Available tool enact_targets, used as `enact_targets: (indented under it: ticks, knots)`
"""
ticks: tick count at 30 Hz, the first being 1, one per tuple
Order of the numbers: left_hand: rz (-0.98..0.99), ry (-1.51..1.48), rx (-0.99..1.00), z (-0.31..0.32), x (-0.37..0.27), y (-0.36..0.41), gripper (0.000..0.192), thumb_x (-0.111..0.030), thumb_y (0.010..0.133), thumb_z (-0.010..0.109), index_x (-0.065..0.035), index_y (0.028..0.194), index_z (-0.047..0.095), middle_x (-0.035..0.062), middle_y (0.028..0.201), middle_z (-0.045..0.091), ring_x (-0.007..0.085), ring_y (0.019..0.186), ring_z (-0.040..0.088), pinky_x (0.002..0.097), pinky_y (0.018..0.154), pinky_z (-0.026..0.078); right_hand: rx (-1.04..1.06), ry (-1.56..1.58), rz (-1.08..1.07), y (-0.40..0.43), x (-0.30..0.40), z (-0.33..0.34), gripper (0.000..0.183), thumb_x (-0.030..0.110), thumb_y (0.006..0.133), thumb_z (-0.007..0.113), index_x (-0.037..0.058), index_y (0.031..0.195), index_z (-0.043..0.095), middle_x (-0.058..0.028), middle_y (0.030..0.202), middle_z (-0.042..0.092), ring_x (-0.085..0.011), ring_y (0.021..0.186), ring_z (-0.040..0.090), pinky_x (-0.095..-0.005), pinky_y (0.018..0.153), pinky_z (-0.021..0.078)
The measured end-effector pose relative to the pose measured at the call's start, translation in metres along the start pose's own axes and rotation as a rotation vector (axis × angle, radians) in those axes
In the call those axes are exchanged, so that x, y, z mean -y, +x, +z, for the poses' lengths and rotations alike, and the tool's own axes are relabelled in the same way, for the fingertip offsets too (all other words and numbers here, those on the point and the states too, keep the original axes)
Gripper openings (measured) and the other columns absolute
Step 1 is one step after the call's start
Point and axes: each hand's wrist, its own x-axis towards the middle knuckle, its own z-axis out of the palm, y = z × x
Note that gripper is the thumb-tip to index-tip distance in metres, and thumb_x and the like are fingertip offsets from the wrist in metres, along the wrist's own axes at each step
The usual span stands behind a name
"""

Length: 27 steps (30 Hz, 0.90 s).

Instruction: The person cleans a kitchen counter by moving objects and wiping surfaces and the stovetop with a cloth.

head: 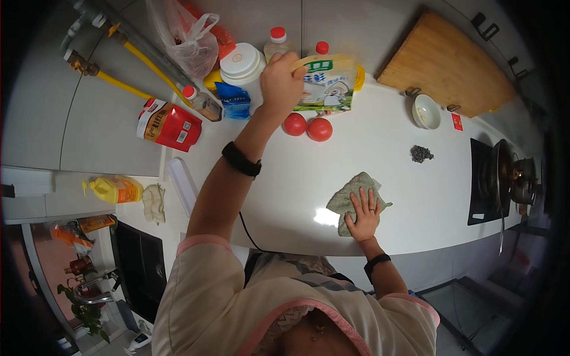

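My left hand (281, 86) grips the upper left corner of a green and white seasoning pouch (331, 86) that bears writing and a cartoon figure. The pouch is upright at the back of the white countertop (285, 187), partly hiding a red-capped bottle (322, 47). Two tomatoes (307, 128) sit just in front of it. Farther right, my right hand (366, 216) presses flat, fingers spread, on a green cleaning cloth (352, 198) near the counter's front edge.
A white lidded canister (242, 64), a red pouch (171, 125) and a spice bottle (202, 103) stand left. At right are a bowl (426, 112), a steel wool scrubber (421, 154), a wooden cutting board (445, 66) and a stove (481, 182). The sink (138, 262) lies lower left.
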Motion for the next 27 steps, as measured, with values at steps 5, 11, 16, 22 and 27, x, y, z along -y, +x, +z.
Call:
enact_targets:
  ticks: [5,11,16,22,27]
  knots:
    - [-0.056,0.008,0.161,0.049,-0.035,0.014,0.016,-0.011,0.069,0.066,-0.0013,0.08,0.06,0.0178,0.08,0.058,0.0346,0.075,0.057,0.0392,0.065,0.045,-0.014,0.018,0.0,-0.001,-0.002,0.002,0.058,0.029,0.068,0.06,0.0185,0.123,0.048,-0.0054,0.138,0.034,-0.0285,0.131,0.024,-0.0515,0.102,0.0161]
    - [-0.173,-0.044,0.387,0.12,-0.06,0.011,0.019,-0.01,0.068,0.066,-0.0012,0.084,0.063,0.0204,0.086,0.061,0.0358,0.084,0.059,0.0382,0.075,0.047,-0.013,0.033,0.015,-0.001,-0.003,0.001,0.058,0.028,0.068,0.061,0.0191,0.123,0.048,-0.0048,0.139,0.034,-0.0276,0.131,0.024,-0.0514,0.102,0.0169]
    - [-0.341,0.008,0.57,0.165,-0.064,0.013,0.014,-0.009,0.07,0.065,0.0006,0.08,0.063,0.0248,0.091,0.06,0.0362,0.086,0.06,0.0387,0.077,0.048,-0.025,0.053,0.011,0.0,-0.003,0.002,0.058,0.029,0.068,0.062,0.019,0.123,0.048,-0.0049,0.139,0.034,-0.0272,0.131,0.024,-0.0513,0.101,0.0171]
    - [-0.137,0.01,0.238,0.145,-0.053,0.011,0.022,-0.009,0.072,0.06,-0.0031,0.093,0.059,0.0188,0.08,0.06,0.035,0.082,0.06,0.0398,0.073,0.048,-0.011,0.077,0.033,0.0,-0.004,0.002,0.056,0.029,0.068,0.062,0.0184,0.122,0.05,-0.0049,0.138,0.034,-0.0271,0.131,0.024,-0.051,0.102,0.0171]
    - [-0.26,0.153,0.669,0.134,0.006,-0.041,0.019,-0.011,0.073,0.057,-0.0029,0.09,0.058,0.0174,0.081,0.061,0.0329,0.085,0.058,0.0406,0.071,0.047,-0.003,0.078,0.036,-0.004,-0.01,0.002,0.057,0.03,0.068,0.062,0.0182,0.122,0.049,-0.005,0.138,0.034,-0.0271,0.131,0.023,-0.0514,0.102,0.0168]
